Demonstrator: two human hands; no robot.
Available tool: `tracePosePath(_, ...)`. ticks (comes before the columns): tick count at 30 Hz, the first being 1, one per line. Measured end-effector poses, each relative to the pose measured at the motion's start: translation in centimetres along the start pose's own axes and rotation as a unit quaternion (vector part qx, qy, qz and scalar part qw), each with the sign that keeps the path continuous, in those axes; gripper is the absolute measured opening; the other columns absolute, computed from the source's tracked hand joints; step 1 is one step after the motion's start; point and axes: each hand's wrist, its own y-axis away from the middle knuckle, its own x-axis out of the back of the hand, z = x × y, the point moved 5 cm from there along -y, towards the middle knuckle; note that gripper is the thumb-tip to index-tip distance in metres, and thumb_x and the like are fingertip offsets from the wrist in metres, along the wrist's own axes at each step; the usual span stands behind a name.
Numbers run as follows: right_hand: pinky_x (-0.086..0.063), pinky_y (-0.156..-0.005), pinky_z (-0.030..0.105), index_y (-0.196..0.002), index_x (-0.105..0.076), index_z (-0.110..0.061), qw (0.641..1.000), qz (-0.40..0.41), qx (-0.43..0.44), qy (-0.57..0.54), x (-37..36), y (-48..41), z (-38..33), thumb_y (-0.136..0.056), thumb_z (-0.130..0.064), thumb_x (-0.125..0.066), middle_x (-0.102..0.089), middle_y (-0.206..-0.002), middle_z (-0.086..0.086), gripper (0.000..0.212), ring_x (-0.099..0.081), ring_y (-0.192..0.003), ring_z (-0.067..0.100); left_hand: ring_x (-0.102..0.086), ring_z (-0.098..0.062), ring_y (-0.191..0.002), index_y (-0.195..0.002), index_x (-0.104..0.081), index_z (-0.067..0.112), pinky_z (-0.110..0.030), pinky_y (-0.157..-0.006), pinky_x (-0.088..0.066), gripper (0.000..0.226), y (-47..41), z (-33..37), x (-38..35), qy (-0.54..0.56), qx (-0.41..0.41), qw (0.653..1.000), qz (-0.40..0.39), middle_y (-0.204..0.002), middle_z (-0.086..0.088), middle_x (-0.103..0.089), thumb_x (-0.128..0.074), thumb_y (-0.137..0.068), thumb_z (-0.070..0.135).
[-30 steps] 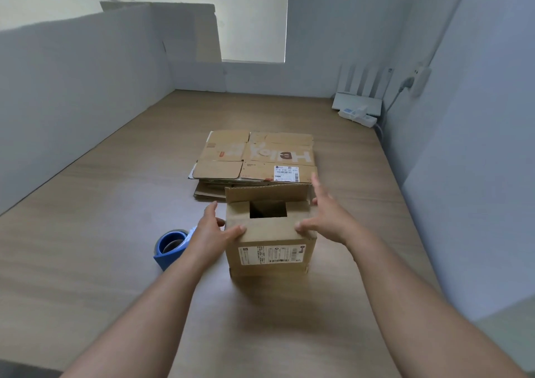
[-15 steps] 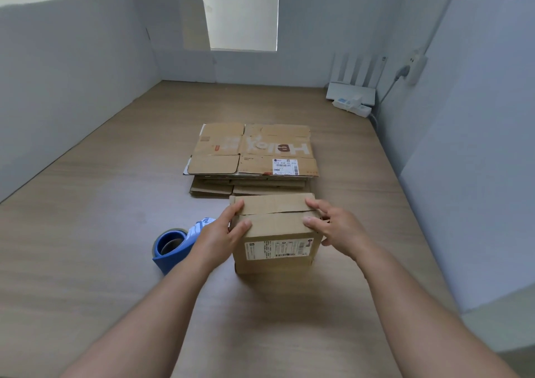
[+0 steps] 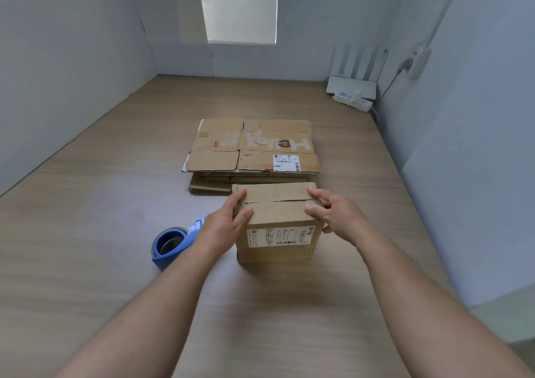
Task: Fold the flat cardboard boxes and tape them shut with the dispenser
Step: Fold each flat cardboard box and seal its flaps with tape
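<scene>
Head camera is looking down along two bare forearms to a small cardboard box (image 3: 278, 234) that is standing on the wooden table (image 3: 86, 233), label side facing the person. The left hand (image 3: 224, 227) is pressing on the box's left edge, thumb and forefinger lying fairly straight across the two top flaps. The right hand (image 3: 338, 218) is holding the right edge, thumb and forefinger on top and the other fingers curling down over the side. Both long flaps are now lying flat and meeting in a slightly crooked seam. A second ago the far flap was standing up and a dark opening was showing, and half a second ago the flaps were just coming down under the fingers. Folding of this box is therefore looking finished, and taping is probably coming next, though no tape is showing on the seam. The blue tape dispenser (image 3: 170, 244) is lying untouched just beside the left wrist, where it was before. One hand will likely be letting go to fetch it, and the flaps may be springing up then. Behind the box the stack of flat cardboard boxes (image 3: 252, 146) is waiting unchanged. Farthest off, a white router (image 3: 351, 86) is sitting by the wall.
</scene>
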Motion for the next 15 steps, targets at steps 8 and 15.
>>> tracePosePath(8, -0.055, -0.083, 0.035, -0.139, -0.047, -0.034, 0.998, 0.010, 0.013, 0.066, 0.4, -1.1, -0.5, -0.090, -0.032, -0.064, -0.056, -0.134, -0.003, 0.052, -0.059, -0.108, 0.017, -0.049, -0.023, -0.125, -0.147, -0.029, 0.041, -0.046, -0.101, -0.047, 0.053, -1.6, -0.1, 0.0, 0.017, 0.007, 1.000, -0.004, -0.146, -0.001, -0.044, -0.048, -0.097, 0.045)
tracePosePath(15, -0.043, -0.102, 0.034, -0.139, -0.046, -0.035, 0.986, 0.008, 0.049, 0.158, -1.3, -1.9, -1.8, -0.090, -0.040, -0.061, -0.055, -0.136, -0.004, 0.051, -0.053, -0.119, 0.016, -0.053, -0.025, -0.117, -0.149, -0.024, 0.042, -0.047, -0.093, -0.052, 0.053, -2.1, -1.8, -0.4, 0.016, 0.043, 0.999, -0.005, -0.146, -0.004, -0.043, -0.045, -0.100, 0.039)
